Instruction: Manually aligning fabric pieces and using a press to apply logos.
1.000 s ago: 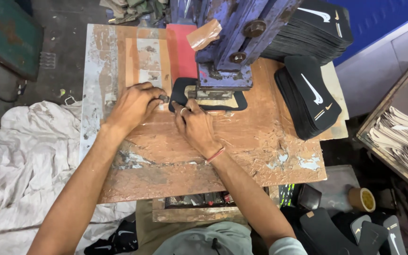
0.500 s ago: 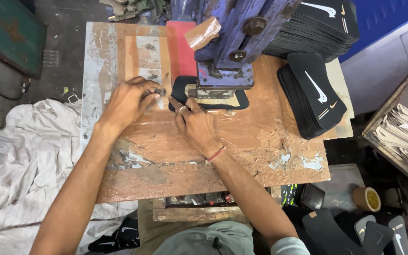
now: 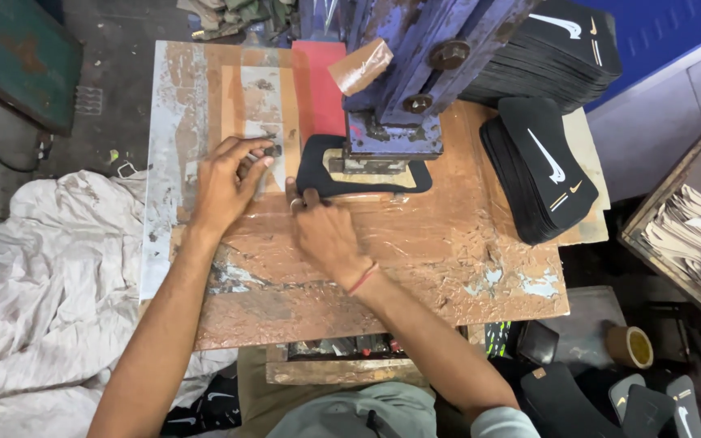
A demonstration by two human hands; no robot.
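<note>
A black insole-shaped piece (image 3: 367, 185) lies flat on the worn brown table (image 3: 448, 251), partly under the foot of a blue press (image 3: 399, 97). My right hand (image 3: 326, 235) rests at the piece's near left edge, its fingertips pinching that edge. My left hand (image 3: 229, 178) is further left on the table, apart from the piece, fingers curled around a small dark bit (image 3: 273, 151) at the fingertips. What that small bit is I cannot make out.
A stack of black insoles (image 3: 545, 170) with pale marks stands at the table's right, and a taller stack (image 3: 553, 57) sits behind it. White cloth (image 3: 42, 276) lies on the left. A tape roll (image 3: 630, 347) and a crate of papers (image 3: 699, 235) are lower right.
My left hand has drawn back to the left, away from the black piece, with the small dark bit in its fingers. The right hand stays at the piece's edge.
</note>
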